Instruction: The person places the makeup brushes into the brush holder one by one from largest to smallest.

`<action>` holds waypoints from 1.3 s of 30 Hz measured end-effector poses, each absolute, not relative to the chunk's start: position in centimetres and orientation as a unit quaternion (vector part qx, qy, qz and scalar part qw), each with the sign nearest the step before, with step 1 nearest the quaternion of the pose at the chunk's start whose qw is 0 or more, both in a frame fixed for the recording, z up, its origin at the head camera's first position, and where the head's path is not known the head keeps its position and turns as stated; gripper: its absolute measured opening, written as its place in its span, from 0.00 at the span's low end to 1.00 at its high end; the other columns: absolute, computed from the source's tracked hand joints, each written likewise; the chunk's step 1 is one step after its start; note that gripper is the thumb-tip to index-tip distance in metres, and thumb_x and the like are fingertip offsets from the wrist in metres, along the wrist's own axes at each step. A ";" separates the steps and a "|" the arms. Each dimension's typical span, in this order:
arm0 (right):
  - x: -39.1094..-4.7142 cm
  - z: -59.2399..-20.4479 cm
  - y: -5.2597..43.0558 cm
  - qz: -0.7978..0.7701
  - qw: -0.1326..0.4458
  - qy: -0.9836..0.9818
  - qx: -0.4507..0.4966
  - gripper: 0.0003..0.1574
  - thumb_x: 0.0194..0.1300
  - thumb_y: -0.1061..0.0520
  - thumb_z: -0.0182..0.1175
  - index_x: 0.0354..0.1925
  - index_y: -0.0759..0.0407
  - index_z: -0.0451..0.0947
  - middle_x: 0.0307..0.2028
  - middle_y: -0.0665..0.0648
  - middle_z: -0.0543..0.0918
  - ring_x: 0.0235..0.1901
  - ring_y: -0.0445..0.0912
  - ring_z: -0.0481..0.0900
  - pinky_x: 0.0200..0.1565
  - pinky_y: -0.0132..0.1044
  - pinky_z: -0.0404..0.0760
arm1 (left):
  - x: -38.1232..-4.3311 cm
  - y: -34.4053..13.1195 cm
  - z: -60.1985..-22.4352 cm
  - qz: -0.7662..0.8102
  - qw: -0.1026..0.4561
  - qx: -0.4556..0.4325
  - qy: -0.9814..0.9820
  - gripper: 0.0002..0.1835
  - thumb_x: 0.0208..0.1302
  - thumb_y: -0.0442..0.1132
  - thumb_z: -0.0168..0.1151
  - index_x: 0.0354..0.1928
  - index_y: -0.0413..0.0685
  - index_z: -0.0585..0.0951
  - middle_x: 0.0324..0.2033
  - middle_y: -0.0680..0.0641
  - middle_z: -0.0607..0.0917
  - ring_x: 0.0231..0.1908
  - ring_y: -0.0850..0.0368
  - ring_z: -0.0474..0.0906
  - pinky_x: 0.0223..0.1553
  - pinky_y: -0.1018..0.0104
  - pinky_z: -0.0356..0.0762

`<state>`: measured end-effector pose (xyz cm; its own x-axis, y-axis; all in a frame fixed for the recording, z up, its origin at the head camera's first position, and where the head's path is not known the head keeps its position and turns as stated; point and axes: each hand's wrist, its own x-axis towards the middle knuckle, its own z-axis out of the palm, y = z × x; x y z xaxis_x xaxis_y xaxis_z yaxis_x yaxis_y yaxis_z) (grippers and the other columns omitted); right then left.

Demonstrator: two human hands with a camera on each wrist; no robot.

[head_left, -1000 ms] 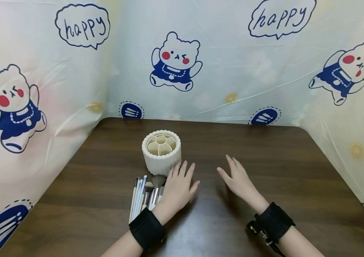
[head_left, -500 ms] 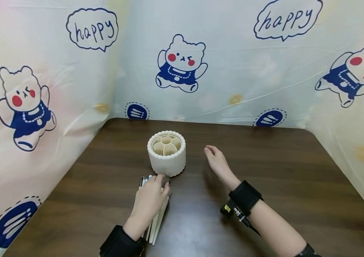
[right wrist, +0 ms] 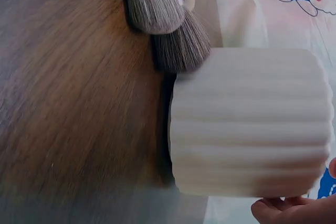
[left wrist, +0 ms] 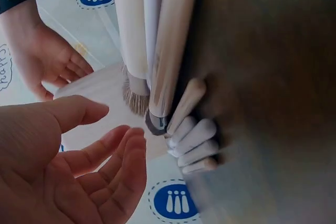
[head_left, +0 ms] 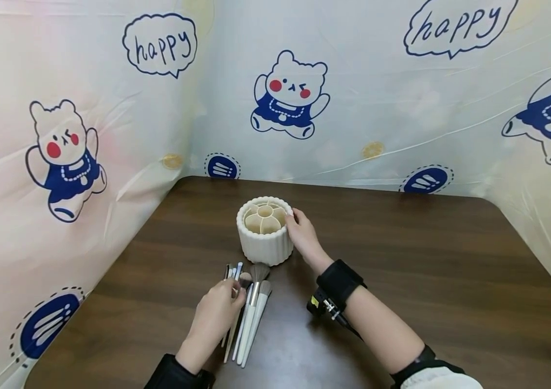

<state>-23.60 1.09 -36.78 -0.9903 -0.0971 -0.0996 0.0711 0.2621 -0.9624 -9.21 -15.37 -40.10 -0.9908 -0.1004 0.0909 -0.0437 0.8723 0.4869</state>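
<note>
My left grip is at the left side of the brushes, its fingers loosely bent and holding nothing. From the left wrist, a gap shows between thumb and fingertips, with the brushes just beyond; I can't tell whether any fingertip touches one. My right grip is at the right side of the holder, thumb by the rim, relaxed fingers laid against the wall rather than wrapped round it.

The holder stands upright on the worktop, a little ahead of my hands and left of the worktop's middle. It is white and round, with ribbed sides, a scalloped rim and, inside, cream petal-shaped compartments around a round centre.

The brushes lie in a loose bunch in front of it, bristles toward the holder and pale handles toward me. The biggest grey-brown head reaches the foot of the holder; whether they touch I can't make out. Thinner brushes lie on the left of the bunch, partly hidden by my left grip.

A black band circles my right wrist, and a white sleeve shows farther up that arm. Behind the worktop hangs a pale sheet printed with blue-clothed bears and "happy" in speech bubbles.
</note>
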 end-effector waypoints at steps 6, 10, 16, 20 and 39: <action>-23.9 -37.1 0.3 -0.596 0.057 0.801 -0.002 0.35 0.72 0.49 0.42 0.71 0.63 0.54 0.71 0.63 0.62 0.70 0.54 0.60 0.70 0.48 0.60 | -9.6 -15.0 -40.2 -0.263 0.016 0.027 -0.964 0.05 0.61 0.38 0.61 0.29 0.46 0.77 0.26 0.50 0.80 0.23 0.61 0.71 0.24 0.67 0.68; -24.1 -37.4 0.1 -0.593 0.066 0.802 0.002 0.35 0.73 0.49 0.40 0.72 0.61 0.52 0.72 0.62 0.60 0.71 0.53 0.58 0.71 0.48 0.59 | -9.9 -14.8 -40.5 -0.260 0.019 0.017 -0.965 0.07 0.60 0.38 0.63 0.28 0.46 0.76 0.23 0.51 0.77 0.22 0.61 0.69 0.24 0.67 0.67; -24.2 -37.6 -0.2 -0.598 0.068 0.798 0.005 0.35 0.73 0.49 0.37 0.73 0.60 0.50 0.72 0.62 0.59 0.72 0.53 0.57 0.71 0.48 0.59 | -10.9 -14.6 -40.9 -0.276 0.021 0.011 -0.961 0.04 0.60 0.36 0.63 0.30 0.44 0.77 0.20 0.52 0.74 0.20 0.61 0.66 0.22 0.69 0.63; -24.2 -37.6 -0.2 -0.596 0.068 0.800 0.004 0.35 0.73 0.51 0.36 0.73 0.62 0.50 0.72 0.63 0.58 0.72 0.54 0.57 0.71 0.48 0.58 | -11.4 -14.4 -41.0 -0.290 0.023 0.017 -0.957 0.07 0.58 0.37 0.65 0.28 0.44 0.77 0.19 0.52 0.75 0.19 0.61 0.67 0.21 0.69 0.62; -23.8 -37.4 0.4 -0.590 0.053 0.806 0.008 0.33 0.73 0.52 0.36 0.71 0.65 0.52 0.70 0.66 0.60 0.70 0.55 0.60 0.70 0.49 0.60 | -12.1 -12.6 -40.4 -0.234 0.008 0.014 -0.972 0.29 0.56 0.35 0.65 0.08 0.53 0.57 0.11 0.57 0.56 0.14 0.62 0.54 0.17 0.71 0.52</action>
